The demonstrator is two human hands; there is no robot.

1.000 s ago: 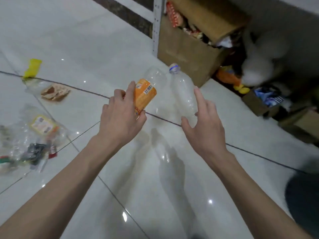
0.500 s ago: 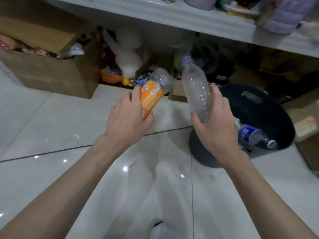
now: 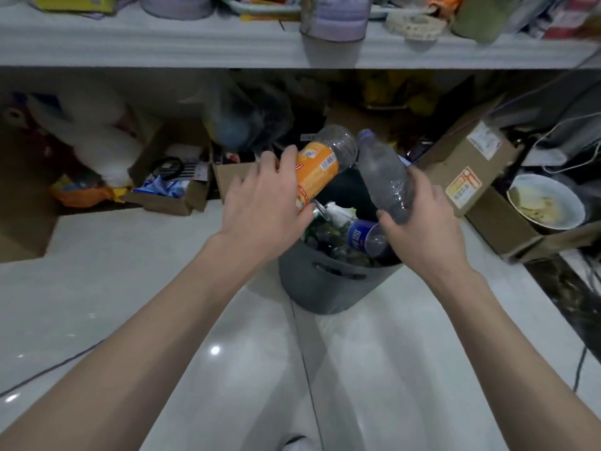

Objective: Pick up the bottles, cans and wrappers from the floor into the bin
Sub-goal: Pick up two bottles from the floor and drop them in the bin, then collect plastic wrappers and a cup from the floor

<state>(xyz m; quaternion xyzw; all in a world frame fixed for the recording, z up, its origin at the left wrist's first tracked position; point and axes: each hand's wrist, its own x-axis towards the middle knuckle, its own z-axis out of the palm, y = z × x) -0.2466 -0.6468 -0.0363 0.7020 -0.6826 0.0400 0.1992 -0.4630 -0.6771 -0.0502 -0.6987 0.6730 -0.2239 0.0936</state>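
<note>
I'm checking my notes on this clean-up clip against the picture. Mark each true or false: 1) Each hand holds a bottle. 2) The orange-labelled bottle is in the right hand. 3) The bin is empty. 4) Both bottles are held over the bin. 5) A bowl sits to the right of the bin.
1) True: the left hand and the right hand each grip one.
2) False: the orange-labelled bottle is in the left hand; the right holds the clear bottle.
3) False: the bin already holds bottles, including a blue-labelled bottle.
4) True.
5) True: the bowl sits there.
</note>
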